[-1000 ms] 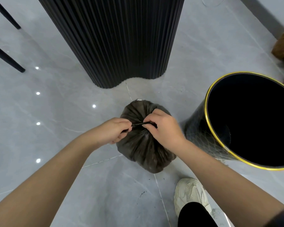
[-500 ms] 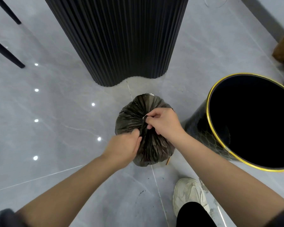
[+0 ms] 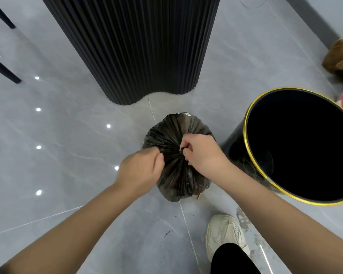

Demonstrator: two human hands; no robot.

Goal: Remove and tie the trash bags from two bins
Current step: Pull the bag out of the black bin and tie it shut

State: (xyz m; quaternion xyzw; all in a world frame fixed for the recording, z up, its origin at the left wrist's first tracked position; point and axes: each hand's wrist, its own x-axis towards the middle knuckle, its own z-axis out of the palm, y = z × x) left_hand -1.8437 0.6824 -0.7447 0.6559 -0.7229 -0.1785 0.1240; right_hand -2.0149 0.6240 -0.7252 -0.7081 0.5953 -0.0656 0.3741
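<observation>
Basically sat mid-frame under both hands: trash bag (image 3: 176, 171), gathered neck up. Right hand (image 3: 203, 155) nearer, pinched shut on that neck; left hand (image 3: 141, 172) fisted beside, grip unclear. Empty bin (image 3: 248, 155) just right.

Dark, crinkled trash bag (image 3: 176, 175), full and rounded, gathered into tight pleats at the neck, resting on the grey tiled floor (image 3: 67, 184) across a tile seam, just in front of the black fluted column. Beside it, to the right and close by, black cylindrical bin (image 3: 297, 145) with a gold rim, upright, mouth open, interior dark and without a visible liner.
</observation>
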